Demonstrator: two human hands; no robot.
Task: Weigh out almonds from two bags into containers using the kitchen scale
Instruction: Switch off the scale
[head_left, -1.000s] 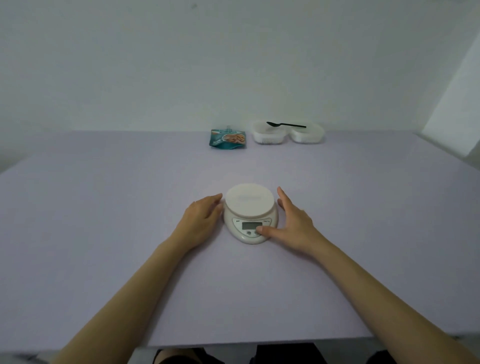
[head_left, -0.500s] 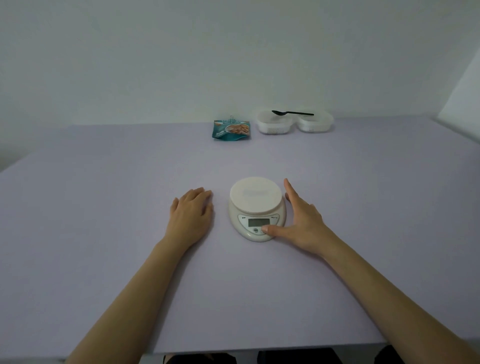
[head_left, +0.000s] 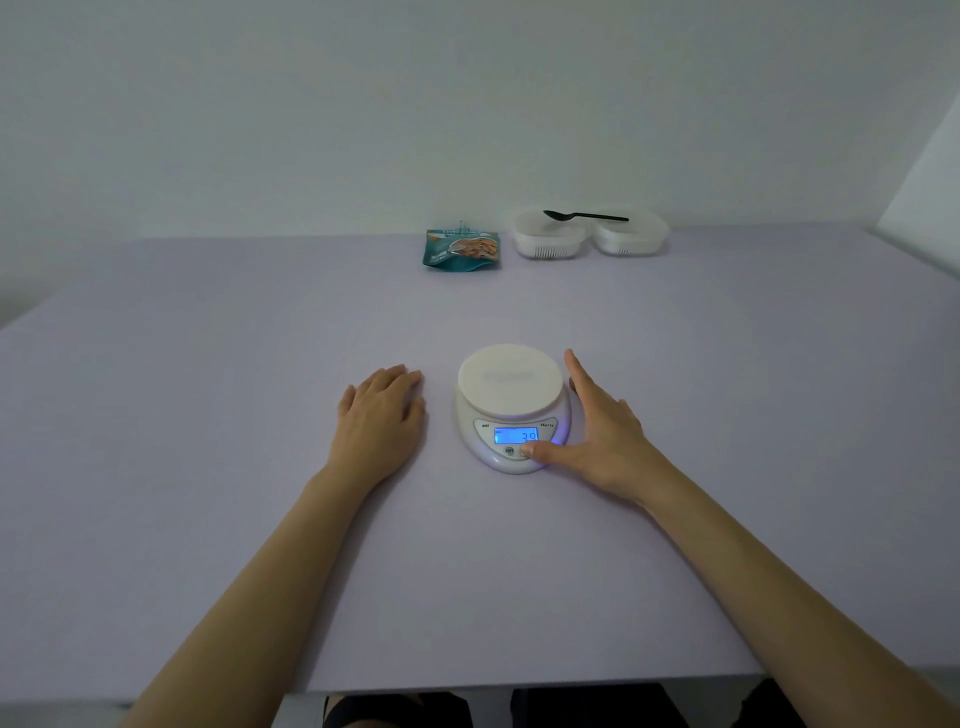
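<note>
A white kitchen scale (head_left: 511, 405) with a round bare platform sits mid-table; its display glows blue with digits. My right hand (head_left: 597, 431) lies against the scale's right side, fingers spread, thumb pressing a button under the display. My left hand (head_left: 382, 415) rests flat on the table a short way left of the scale, holding nothing. A teal almond bag (head_left: 462, 252), clipped shut at the top, lies at the far edge. Right of it stand two white containers (head_left: 545, 240) (head_left: 631, 236) side by side, with a black spoon (head_left: 584, 215) laid across their tops.
The lilac table (head_left: 208, 415) runs to a pale wall at the back. Its front edge lies just below my forearms. A white panel (head_left: 924, 208) leans at the far right corner.
My left hand has left the scale's side and settled flat on the table to the left. The scale's display has lit up blue under my right thumb.
</note>
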